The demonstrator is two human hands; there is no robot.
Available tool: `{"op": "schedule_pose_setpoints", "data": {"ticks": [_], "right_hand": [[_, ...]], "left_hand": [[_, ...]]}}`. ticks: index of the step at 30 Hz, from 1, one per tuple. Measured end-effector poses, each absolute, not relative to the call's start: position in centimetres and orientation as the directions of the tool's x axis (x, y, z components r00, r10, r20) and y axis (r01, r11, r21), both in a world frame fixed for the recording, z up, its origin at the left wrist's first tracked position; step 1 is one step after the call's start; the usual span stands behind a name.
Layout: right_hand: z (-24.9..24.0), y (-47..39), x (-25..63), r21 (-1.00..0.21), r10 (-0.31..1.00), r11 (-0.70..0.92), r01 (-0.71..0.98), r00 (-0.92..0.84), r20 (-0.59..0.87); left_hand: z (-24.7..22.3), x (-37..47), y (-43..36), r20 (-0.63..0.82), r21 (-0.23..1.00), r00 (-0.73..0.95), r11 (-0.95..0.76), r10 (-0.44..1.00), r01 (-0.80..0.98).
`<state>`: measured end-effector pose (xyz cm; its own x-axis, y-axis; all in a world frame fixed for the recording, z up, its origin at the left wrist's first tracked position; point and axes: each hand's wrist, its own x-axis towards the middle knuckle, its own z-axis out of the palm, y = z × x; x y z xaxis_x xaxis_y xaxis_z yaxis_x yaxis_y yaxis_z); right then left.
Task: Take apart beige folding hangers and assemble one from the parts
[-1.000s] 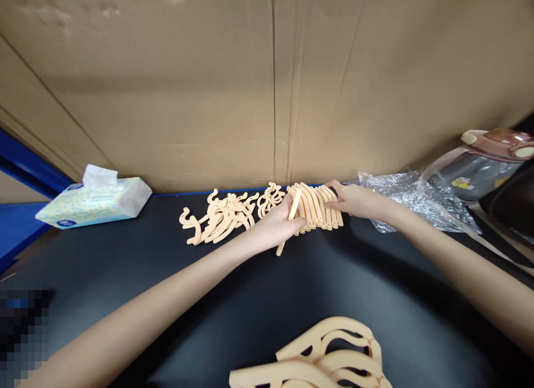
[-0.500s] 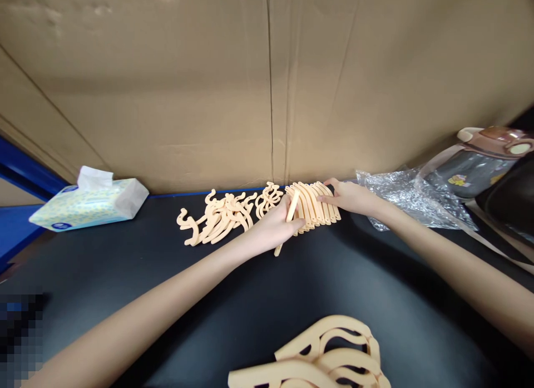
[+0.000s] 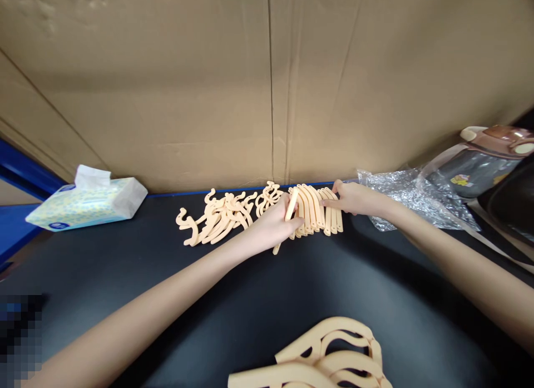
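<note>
My left hand (image 3: 277, 224) is closed around a curved beige strip (image 3: 293, 201), which stands tilted in its grip, one end poking out below. Just to the right, a row of similar curved beige strips (image 3: 311, 210) lies side by side on the black table. At the right end of this row, my right hand (image 3: 344, 200) has its thumb and fingers closed about a few of the strips (image 3: 332, 220). A narrow gap separates these from the others. Left of my hands lie a heap of hook-ended beige pieces (image 3: 223, 218) and a smaller cluster of curly pieces (image 3: 269, 197).
Larger beige cut-out panels (image 3: 329, 349) lie at the table's near edge. A tissue pack (image 3: 92, 204) stands at left. Clear plastic wrap (image 3: 413, 201) and a strapped bottle (image 3: 475, 165) are at right. A cardboard wall (image 3: 187, 98) rises behind the black table (image 3: 167, 304).
My right hand has shifted slightly right and down, and a few strips at the row's right end have come apart from the others. My left hand keeps its strip, nearly still.
</note>
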<state>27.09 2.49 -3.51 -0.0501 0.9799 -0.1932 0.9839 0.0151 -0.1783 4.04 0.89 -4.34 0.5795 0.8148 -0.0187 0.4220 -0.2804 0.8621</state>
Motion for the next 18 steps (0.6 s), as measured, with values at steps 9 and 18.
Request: {"op": "schedule_pose_setpoints", "data": {"ticks": [9,18], "right_hand": [[-4.2,3.6,27.8,-0.366,0.98,-0.085,0.927,0.012,-0.197],[-4.1,3.9,28.9,-0.329,0.98,0.006,0.944,-0.071,-0.186]], "left_hand": [[-4.8,4.3,1.0,-0.009,0.866,0.565,-0.275,0.825,0.417],[-5.4,4.2,1.4,-0.008,0.871,0.563,-0.272,0.826,0.41]]}}
